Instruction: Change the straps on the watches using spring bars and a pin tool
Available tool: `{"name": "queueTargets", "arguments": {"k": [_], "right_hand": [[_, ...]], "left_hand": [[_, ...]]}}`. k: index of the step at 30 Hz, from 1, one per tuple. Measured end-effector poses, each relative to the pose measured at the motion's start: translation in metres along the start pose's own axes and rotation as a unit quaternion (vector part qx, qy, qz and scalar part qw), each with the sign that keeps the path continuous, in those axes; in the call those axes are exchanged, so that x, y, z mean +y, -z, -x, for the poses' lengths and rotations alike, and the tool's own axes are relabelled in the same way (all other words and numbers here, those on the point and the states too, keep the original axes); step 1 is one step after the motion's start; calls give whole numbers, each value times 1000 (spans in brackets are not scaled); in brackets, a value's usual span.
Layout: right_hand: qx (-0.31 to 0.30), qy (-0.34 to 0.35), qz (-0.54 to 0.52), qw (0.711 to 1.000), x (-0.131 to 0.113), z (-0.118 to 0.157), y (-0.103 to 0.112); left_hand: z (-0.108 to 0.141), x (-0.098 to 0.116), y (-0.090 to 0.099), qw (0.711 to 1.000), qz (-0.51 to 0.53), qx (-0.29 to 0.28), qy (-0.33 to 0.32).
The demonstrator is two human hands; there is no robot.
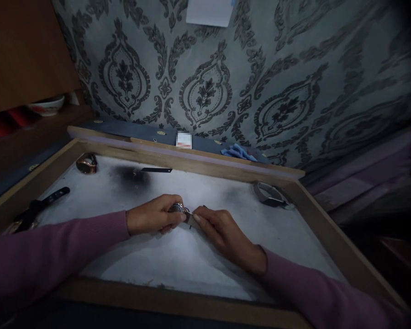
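Note:
Near the middle of a wooden-framed tray (205, 269) with a whitish floor, both hands meet over a small wristwatch (178, 208). My left hand (159, 214) is closed round the watch case, thumb in front. Fingers pinched, my right hand (222, 230) grips the strap side of the watch at the case's right edge. A thin piece shows between the fingertips, too small to make out. The watch face is partly hidden by the left fingers.
A brown-gold watch (86, 163) and a black-strapped watch (37, 208) lie at the left, a grey-strapped watch (270, 195) at the right. A dark flat strip (156, 170) lies near the back rim. Behind it are a blue cloth (238, 152) and the patterned wall.

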State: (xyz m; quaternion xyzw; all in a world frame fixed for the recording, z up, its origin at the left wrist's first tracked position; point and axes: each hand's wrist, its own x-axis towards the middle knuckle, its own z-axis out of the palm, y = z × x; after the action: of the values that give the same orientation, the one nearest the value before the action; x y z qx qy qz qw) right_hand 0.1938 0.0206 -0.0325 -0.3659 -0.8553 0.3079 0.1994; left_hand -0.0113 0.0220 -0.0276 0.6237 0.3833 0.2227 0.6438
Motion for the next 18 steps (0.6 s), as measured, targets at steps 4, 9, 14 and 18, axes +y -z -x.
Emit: {"name": "queueTargets", "arguments": {"k": [4,9,14,18], "right_hand": [[6,10,5,1000,-1,0,-1],[-6,11,27,1000,1,0,0],[-10,43,53,998,2,1,1],[-12,78,80,994,2,1,3]], "left_hand": [[0,-1,0,1000,-3,-1,2],[0,1,1,1000,1,-7,8],[1,3,0,1000,-8,-7,18],[2,3,0,1000,-5,-8,20]]}}
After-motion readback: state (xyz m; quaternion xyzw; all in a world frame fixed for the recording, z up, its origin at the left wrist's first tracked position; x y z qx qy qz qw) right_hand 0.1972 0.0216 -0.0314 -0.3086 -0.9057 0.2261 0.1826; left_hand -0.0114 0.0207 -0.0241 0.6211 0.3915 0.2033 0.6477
